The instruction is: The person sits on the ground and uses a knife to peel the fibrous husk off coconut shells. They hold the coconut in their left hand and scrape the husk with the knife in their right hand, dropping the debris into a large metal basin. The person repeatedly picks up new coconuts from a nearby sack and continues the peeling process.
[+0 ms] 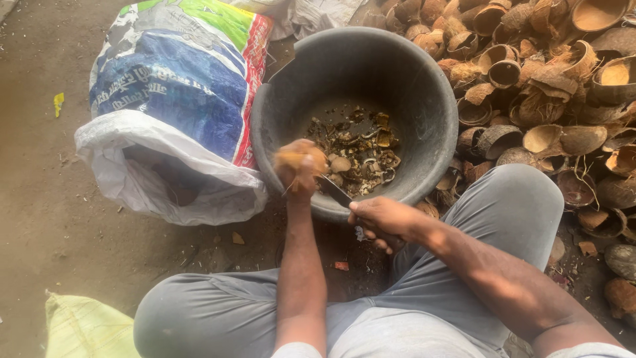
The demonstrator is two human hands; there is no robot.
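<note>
Bare dirt floor (59, 225), outdoor work spot. Person sits low, knees in grey trousers spread wide, black tub (424, 86) on the floor between them.

Left hand (299, 166) is held over the tub's near rim, fingers wrapped tight around a small brown coconut piece (301, 158); the piece is blurred, so its exact shape is unclear. Right hand (384, 222) is closed on a knife handle just outside the near rim, and the knife (333, 190) has its blade angled up-left, tip right against the coconut piece.

Tub bottom holds shavings (361, 152): brown parings and a few pale bits, heaped toward the near side.

Shell heap (543, 73) fills the floor's far right corner and runs down the right edge, mostly empty half shells, touching the tub's right wall. Printed woven sack (179, 73) lies left of the tub, its white mouth open toward the person. Yellow-green sack corner (83, 328) at the near left edge.

Step, as judged: paring the brown skin off the piece, scraps dropping in the tub. Next move likely calls for a short controlled stroke, blade kept clear of the left fingers, piece turned to bring up an uncut face, work kept over the tub.
</note>
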